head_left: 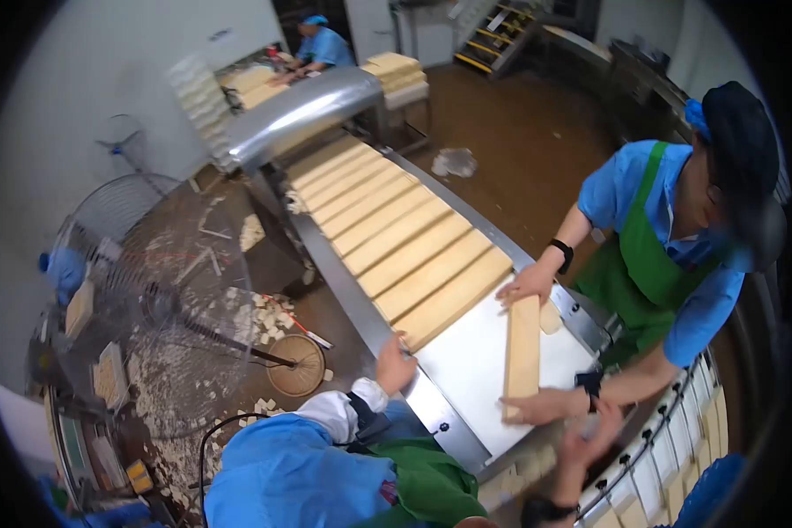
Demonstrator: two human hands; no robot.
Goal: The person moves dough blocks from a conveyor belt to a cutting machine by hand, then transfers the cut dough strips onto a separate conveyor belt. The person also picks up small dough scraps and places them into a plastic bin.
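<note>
My left hand [397,364] is at the near end of the closest pale yellow strip [456,304] on the conveyor, fingertips by its corner. The fingers look partly bent and apart, not wrapped round the strip. My right hand [587,437] is raised past the conveyor's end with its fingers spread, holding nothing. It is close to a co-worker's hand [550,406], which grips the near end of a separate strip [523,356] turned lengthwise on the white belt [466,363]. The co-worker's other hand [530,283] is at that strip's far end.
More strips lie side by side up the belt towards a metal hood [303,114]. A rack of pale pieces [708,431] curves along the right. At left stand a large wire fan [158,299] and scattered scraps [272,319]. Another person [325,46] works at the back.
</note>
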